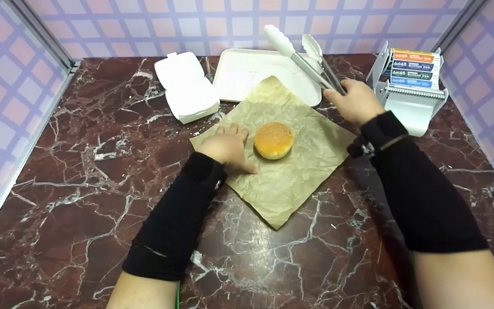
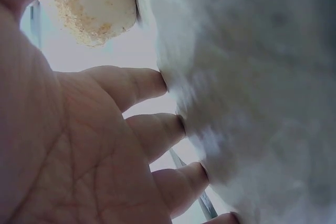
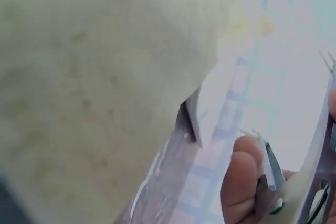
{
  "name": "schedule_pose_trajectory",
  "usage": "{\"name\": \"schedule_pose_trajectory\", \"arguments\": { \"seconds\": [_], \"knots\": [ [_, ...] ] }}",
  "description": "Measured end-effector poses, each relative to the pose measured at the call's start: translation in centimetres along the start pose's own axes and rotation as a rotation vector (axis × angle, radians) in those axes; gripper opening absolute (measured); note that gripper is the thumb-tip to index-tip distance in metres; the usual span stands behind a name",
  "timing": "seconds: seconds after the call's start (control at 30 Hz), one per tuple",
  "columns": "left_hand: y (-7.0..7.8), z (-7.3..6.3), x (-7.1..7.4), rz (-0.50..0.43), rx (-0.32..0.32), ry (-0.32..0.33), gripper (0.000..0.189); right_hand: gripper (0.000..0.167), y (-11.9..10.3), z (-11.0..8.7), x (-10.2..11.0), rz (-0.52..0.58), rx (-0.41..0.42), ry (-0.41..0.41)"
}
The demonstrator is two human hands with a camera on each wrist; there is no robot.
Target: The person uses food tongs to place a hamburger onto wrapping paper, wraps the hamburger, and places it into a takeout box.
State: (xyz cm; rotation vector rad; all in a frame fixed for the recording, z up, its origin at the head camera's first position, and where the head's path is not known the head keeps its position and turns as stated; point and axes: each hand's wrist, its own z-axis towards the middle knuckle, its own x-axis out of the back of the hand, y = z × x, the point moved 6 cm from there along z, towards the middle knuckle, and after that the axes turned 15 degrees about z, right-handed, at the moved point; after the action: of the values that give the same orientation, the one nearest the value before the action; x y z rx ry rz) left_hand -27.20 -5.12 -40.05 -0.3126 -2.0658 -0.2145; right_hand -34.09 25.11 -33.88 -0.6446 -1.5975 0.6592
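A round burger bun [image 1: 273, 140] with a golden top lies on a crumpled sheet of brown paper [image 1: 290, 189]. To the left of the bun, my left hand [image 1: 229, 148] rests on the paper with its fingers spread. In the left wrist view the fingertips of that hand [image 2: 100, 145] touch the paper [image 2: 262, 103], and the bun [image 2: 97, 6] shows at the top. My right hand [image 1: 354, 102] grips metal tongs [image 1: 313, 68] by the handle end. Their white tips are apart over the tray, holding nothing. The right wrist view shows the tongs [image 3: 302, 192] between the fingers.
At the back stands a white tray [image 1: 234, 73], partly under the paper. An open white box [image 1: 187, 83] sits left of it. To the right is a dispenser [image 1: 414, 90] with several coloured label strips. Patterned walls [image 1: 230, 25] enclose the marbled table [image 1: 101, 193].
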Motion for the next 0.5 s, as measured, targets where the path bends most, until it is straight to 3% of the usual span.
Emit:
{"name": "schedule_pose_trajectory", "arguments": {
  "seconds": [0.23, 0.5],
  "knots": [
    [-0.1, 0.1, -0.1, -0.004, 0.001, 0.020, 0.127, 0.066, -0.5, 2.6, -1.0, -0.125, -0.001, 0.040],
    [-0.2, 0.2, -0.1, -0.008, 0.004, 0.016, 0.129, 0.071, -0.6, 4.0, -1.8, -0.128, -0.054, 0.083]
  ]
}}
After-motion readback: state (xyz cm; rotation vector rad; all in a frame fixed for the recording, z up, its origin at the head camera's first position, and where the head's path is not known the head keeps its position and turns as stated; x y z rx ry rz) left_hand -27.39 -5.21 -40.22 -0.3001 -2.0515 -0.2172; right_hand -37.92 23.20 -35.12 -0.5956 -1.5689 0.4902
